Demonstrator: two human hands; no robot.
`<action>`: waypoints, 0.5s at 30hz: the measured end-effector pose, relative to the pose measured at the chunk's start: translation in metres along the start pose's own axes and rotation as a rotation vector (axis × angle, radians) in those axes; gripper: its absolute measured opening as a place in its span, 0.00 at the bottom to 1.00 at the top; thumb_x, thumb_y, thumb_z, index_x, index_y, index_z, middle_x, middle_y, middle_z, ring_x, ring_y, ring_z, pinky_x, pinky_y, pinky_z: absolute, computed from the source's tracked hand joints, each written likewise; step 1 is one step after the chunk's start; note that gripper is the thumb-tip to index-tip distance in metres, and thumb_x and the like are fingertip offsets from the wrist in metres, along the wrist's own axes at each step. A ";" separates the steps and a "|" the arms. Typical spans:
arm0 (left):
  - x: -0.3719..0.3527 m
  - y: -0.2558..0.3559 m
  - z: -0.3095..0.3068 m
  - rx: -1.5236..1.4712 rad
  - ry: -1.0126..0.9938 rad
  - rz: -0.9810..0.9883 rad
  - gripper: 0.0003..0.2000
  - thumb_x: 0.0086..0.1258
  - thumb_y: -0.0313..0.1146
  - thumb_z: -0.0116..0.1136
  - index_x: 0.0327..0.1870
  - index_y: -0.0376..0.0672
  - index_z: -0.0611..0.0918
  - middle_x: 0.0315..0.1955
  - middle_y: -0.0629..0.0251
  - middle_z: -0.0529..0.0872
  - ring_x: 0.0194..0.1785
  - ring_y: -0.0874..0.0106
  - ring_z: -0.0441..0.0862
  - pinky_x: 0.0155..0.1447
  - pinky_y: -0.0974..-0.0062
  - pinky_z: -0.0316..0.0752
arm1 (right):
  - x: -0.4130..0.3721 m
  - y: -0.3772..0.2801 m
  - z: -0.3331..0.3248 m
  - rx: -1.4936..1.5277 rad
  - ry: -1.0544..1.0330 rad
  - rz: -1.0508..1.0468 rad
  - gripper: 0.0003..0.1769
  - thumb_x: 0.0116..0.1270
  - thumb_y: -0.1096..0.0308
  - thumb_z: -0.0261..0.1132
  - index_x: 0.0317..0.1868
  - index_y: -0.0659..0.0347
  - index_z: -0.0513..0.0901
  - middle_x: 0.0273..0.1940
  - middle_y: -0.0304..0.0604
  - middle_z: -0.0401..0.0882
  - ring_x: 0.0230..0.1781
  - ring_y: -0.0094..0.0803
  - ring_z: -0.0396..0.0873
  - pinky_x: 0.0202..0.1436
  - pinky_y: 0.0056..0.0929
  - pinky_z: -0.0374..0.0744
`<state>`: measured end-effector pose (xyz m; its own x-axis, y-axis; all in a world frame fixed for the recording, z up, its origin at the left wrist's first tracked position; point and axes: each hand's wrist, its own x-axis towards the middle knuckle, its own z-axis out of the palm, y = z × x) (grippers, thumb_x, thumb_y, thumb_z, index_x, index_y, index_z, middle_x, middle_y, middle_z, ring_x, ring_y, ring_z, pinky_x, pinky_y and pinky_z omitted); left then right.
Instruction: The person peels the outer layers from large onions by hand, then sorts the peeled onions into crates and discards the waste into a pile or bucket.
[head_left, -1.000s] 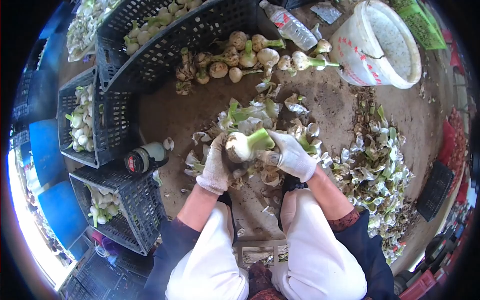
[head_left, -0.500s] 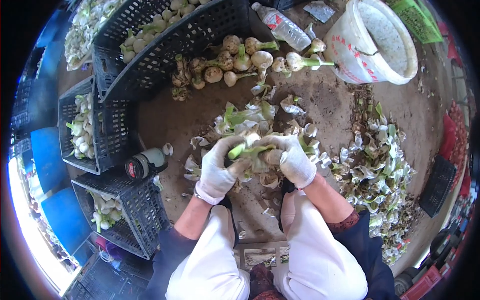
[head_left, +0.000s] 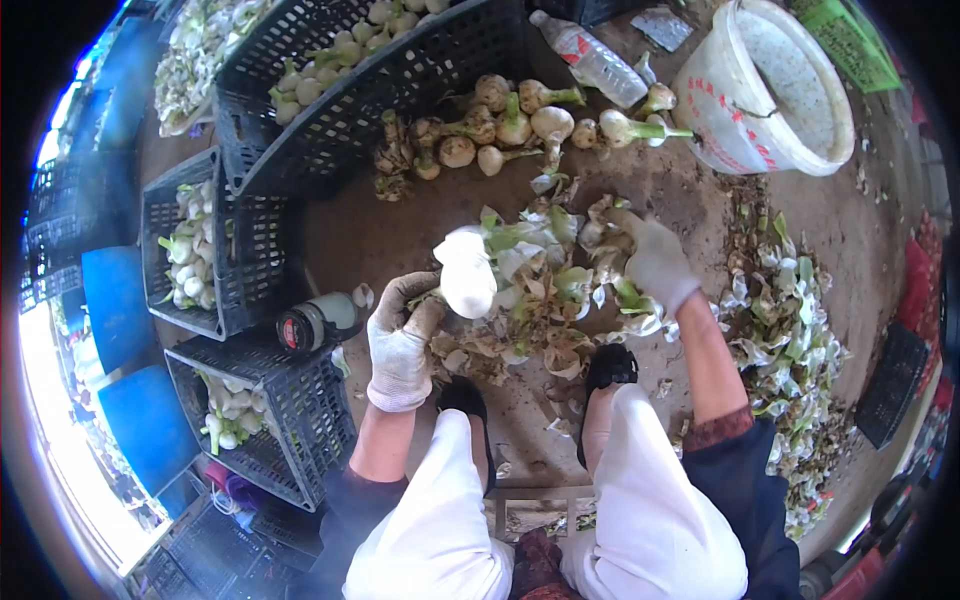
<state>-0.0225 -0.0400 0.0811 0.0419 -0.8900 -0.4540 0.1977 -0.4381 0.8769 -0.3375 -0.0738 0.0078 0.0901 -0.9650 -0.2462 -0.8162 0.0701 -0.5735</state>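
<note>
My gloved left hand (head_left: 400,335) holds a peeled white bulb (head_left: 467,278) by its stem, out over the dirt floor. My gloved right hand (head_left: 652,258) is stretched to the right over the heap of peelings (head_left: 545,285), with husk scraps in its fingers. A row of unpeeled bulbs with green stalks (head_left: 505,125) lies further ahead on the ground.
Black crates with peeled bulbs stand left (head_left: 190,250), lower left (head_left: 255,420) and at the top (head_left: 340,90). A dark jar (head_left: 318,320) lies by the crates. A white bucket (head_left: 765,95) and a plastic bottle (head_left: 590,58) are top right. More peelings (head_left: 790,350) pile at right.
Both hands were together stripping the bulb; now they have parted. The left hand carries the clean white bulb leftward, and the right hand has swung right with the stripped husks.
</note>
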 end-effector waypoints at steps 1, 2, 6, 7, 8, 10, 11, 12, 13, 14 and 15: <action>0.001 -0.003 -0.003 0.060 0.003 0.027 0.11 0.66 0.20 0.56 0.49 0.33 0.78 0.41 0.62 0.83 0.43 0.74 0.81 0.45 0.77 0.79 | -0.007 -0.039 -0.016 0.111 0.010 -0.046 0.27 0.56 0.63 0.70 0.57 0.59 0.78 0.44 0.60 0.80 0.46 0.51 0.81 0.53 0.39 0.78; 0.000 -0.002 0.001 0.062 -0.002 0.027 0.11 0.66 0.20 0.56 0.49 0.33 0.78 0.41 0.62 0.83 0.43 0.74 0.81 0.45 0.77 0.79 | -0.008 -0.063 -0.019 0.349 0.020 -0.147 0.28 0.56 0.65 0.70 0.58 0.60 0.76 0.45 0.59 0.81 0.46 0.50 0.81 0.53 0.38 0.78; -0.004 0.001 0.009 0.605 -0.147 0.394 0.10 0.61 0.16 0.57 0.44 0.35 0.81 0.41 0.64 0.81 0.45 0.77 0.79 0.50 0.78 0.77 | -0.010 -0.118 -0.006 0.393 -0.024 -0.343 0.17 0.58 0.72 0.67 0.49 0.64 0.80 0.40 0.53 0.85 0.43 0.42 0.84 0.47 0.36 0.80; -0.007 0.007 0.010 0.738 -0.170 0.501 0.10 0.61 0.15 0.56 0.43 0.35 0.81 0.40 0.63 0.81 0.46 0.76 0.79 0.50 0.77 0.77 | -0.007 -0.111 -0.002 0.394 -0.023 -0.341 0.17 0.58 0.72 0.67 0.49 0.64 0.80 0.40 0.53 0.85 0.43 0.42 0.84 0.47 0.36 0.80; -0.009 0.002 0.007 0.574 -0.143 0.453 0.10 0.60 0.15 0.56 0.42 0.35 0.81 0.40 0.64 0.81 0.46 0.76 0.79 0.50 0.77 0.77 | 0.002 -0.095 0.007 0.491 0.083 -0.246 0.15 0.59 0.73 0.66 0.48 0.64 0.81 0.38 0.53 0.85 0.41 0.39 0.84 0.46 0.36 0.80; -0.014 0.000 0.001 0.206 -0.048 0.279 0.11 0.60 0.14 0.55 0.42 0.35 0.81 0.42 0.64 0.81 0.47 0.74 0.80 0.50 0.78 0.77 | 0.013 -0.064 0.010 0.631 0.231 0.012 0.12 0.60 0.74 0.64 0.46 0.65 0.82 0.36 0.52 0.85 0.37 0.34 0.83 0.42 0.33 0.79; -0.012 -0.005 -0.013 0.095 0.011 0.093 0.11 0.62 0.15 0.54 0.44 0.35 0.80 0.45 0.61 0.81 0.48 0.73 0.80 0.51 0.78 0.78 | 0.012 -0.047 0.007 0.674 0.271 0.176 0.12 0.61 0.75 0.64 0.46 0.65 0.82 0.36 0.51 0.85 0.36 0.31 0.82 0.41 0.31 0.78; -0.010 -0.004 -0.016 -0.040 0.059 0.054 0.10 0.64 0.19 0.56 0.47 0.34 0.79 0.43 0.62 0.82 0.44 0.73 0.81 0.47 0.76 0.80 | 0.008 -0.031 0.004 0.734 0.322 0.254 0.12 0.62 0.75 0.64 0.46 0.65 0.82 0.36 0.50 0.85 0.35 0.30 0.81 0.41 0.29 0.78; -0.008 0.000 -0.019 -0.176 0.108 0.020 0.11 0.66 0.23 0.57 0.49 0.34 0.77 0.42 0.62 0.83 0.40 0.72 0.82 0.43 0.73 0.81 | 0.005 -0.019 0.002 0.795 0.372 0.330 0.11 0.62 0.74 0.64 0.46 0.65 0.82 0.36 0.48 0.85 0.34 0.28 0.80 0.40 0.27 0.77; -0.008 0.005 -0.026 -0.169 0.119 0.034 0.11 0.66 0.23 0.57 0.49 0.34 0.77 0.42 0.62 0.83 0.40 0.72 0.82 0.43 0.73 0.81 | -0.001 -0.022 -0.005 0.834 0.366 0.295 0.10 0.63 0.74 0.64 0.45 0.66 0.83 0.36 0.47 0.85 0.34 0.29 0.80 0.42 0.27 0.77; -0.010 0.011 -0.036 -0.192 0.186 0.031 0.12 0.67 0.24 0.57 0.50 0.34 0.78 0.42 0.62 0.83 0.40 0.72 0.82 0.42 0.73 0.81 | -0.010 -0.024 -0.011 0.873 0.361 0.264 0.09 0.63 0.74 0.64 0.44 0.66 0.83 0.37 0.46 0.85 0.35 0.29 0.79 0.43 0.27 0.77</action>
<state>0.0147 -0.0309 0.0895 0.2262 -0.8563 -0.4643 0.3750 -0.3633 0.8529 -0.3247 -0.0688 0.0322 -0.3329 -0.9007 -0.2793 -0.0633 0.3168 -0.9464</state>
